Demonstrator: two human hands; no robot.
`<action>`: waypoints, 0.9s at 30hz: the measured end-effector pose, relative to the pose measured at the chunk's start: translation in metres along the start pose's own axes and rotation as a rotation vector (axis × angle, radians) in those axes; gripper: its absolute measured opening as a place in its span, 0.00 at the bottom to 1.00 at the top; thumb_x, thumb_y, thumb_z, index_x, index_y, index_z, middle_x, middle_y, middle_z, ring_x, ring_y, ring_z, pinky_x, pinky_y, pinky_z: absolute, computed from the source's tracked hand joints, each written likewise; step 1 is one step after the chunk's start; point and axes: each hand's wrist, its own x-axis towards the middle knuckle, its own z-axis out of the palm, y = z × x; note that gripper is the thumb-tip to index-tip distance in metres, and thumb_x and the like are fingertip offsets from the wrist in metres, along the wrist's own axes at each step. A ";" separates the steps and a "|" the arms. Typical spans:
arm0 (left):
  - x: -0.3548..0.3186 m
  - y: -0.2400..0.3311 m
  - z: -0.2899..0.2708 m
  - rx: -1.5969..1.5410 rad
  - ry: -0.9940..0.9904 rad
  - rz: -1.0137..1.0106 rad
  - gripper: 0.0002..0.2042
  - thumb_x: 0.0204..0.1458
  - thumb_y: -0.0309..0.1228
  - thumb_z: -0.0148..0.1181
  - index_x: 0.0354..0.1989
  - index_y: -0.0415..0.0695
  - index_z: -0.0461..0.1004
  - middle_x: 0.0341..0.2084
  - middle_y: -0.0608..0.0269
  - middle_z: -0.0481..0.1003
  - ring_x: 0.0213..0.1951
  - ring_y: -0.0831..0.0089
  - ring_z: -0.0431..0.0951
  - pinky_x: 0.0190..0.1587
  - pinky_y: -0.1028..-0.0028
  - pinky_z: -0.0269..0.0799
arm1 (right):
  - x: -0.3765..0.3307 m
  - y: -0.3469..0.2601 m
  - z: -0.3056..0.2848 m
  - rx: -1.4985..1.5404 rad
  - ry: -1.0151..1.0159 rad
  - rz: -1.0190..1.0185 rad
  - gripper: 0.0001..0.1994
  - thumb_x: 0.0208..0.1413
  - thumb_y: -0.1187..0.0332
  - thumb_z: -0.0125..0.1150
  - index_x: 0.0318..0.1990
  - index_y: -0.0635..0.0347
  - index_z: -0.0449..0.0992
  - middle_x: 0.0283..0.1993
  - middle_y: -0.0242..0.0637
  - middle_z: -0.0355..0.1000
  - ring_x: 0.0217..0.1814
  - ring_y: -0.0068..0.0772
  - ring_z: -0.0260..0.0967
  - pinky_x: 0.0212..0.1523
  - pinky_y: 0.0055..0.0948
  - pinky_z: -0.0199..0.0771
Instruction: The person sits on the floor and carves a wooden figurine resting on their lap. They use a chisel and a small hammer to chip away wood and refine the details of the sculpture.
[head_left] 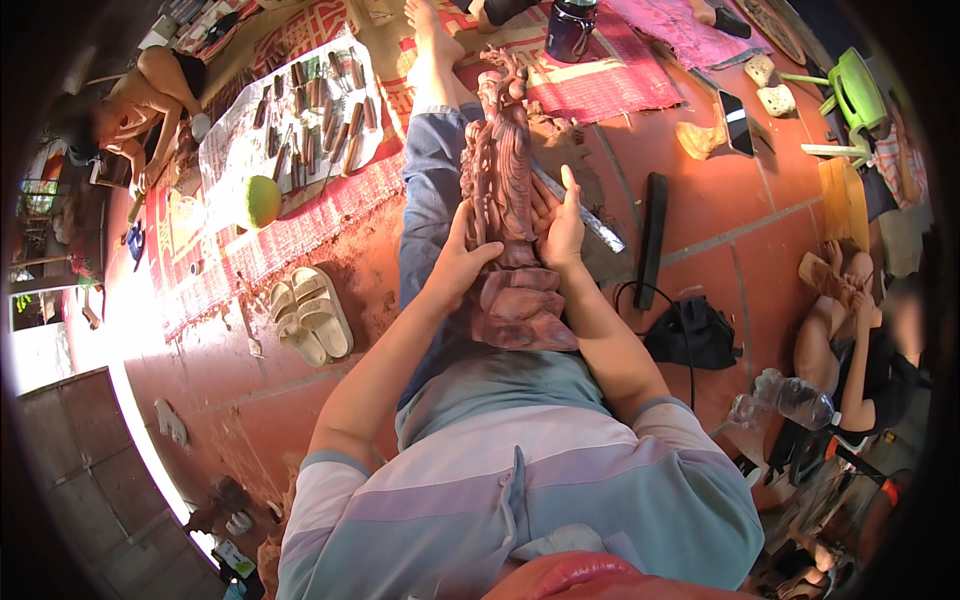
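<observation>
A reddish-brown carved wooden statue of a robed figure lies lengthwise over my lap, its rough rock-shaped base toward my belly and its top pointing away. My left hand grips its left side just above the base, thumb laid across the front. On the other side my right hand cups the statue, palm against it and thumb sticking up; its fingertips are partly hidden behind the carving. Beyond my right hand, a flat silvery strip lies on the floor.
Many chisels lie on a white sheet at the far left, with a green-yellow round fruit beside them. Sandals, a black bar, a black bag and a phone surround me. Other people work at left and right.
</observation>
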 end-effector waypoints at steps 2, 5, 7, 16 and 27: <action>-0.006 0.002 0.006 0.033 0.052 0.011 0.43 0.46 0.19 0.61 0.72 0.45 0.46 0.57 0.58 0.66 0.55 0.69 0.68 0.56 0.72 0.65 | -0.002 -0.002 -0.003 0.036 -0.037 0.033 0.32 0.68 0.43 0.33 0.74 0.44 0.39 0.71 0.55 0.52 0.72 0.45 0.53 0.71 0.44 0.55; -0.009 -0.006 0.002 0.011 0.097 0.097 0.42 0.42 0.14 0.54 0.71 0.44 0.50 0.52 0.60 0.68 0.45 0.75 0.71 0.45 0.77 0.70 | -0.004 0.000 0.002 0.053 -0.073 0.018 0.31 0.69 0.44 0.34 0.73 0.45 0.41 0.71 0.52 0.52 0.72 0.44 0.52 0.71 0.42 0.55; -0.006 -0.014 -0.010 -0.104 0.066 0.050 0.41 0.43 0.14 0.52 0.71 0.44 0.50 0.52 0.62 0.69 0.43 0.76 0.71 0.43 0.79 0.69 | -0.007 0.004 0.010 0.003 -0.068 -0.023 0.30 0.69 0.46 0.34 0.73 0.47 0.44 0.70 0.50 0.53 0.71 0.42 0.53 0.70 0.40 0.54; -0.037 -0.015 -0.032 -0.412 -0.020 -0.083 0.46 0.35 0.18 0.45 0.73 0.48 0.48 0.67 0.62 0.58 0.67 0.70 0.58 0.62 0.77 0.59 | -0.041 0.006 0.064 -0.664 -0.098 -0.329 0.26 0.71 0.52 0.33 0.62 0.65 0.62 0.63 0.46 0.62 0.67 0.38 0.56 0.68 0.34 0.50; -0.033 -0.021 -0.024 -0.262 0.078 -0.102 0.46 0.41 0.16 0.46 0.75 0.51 0.42 0.66 0.62 0.57 0.60 0.72 0.63 0.56 0.78 0.63 | -0.018 0.019 0.029 -0.396 -0.148 -0.169 0.25 0.72 0.55 0.30 0.65 0.64 0.59 0.66 0.42 0.58 0.69 0.33 0.53 0.70 0.33 0.47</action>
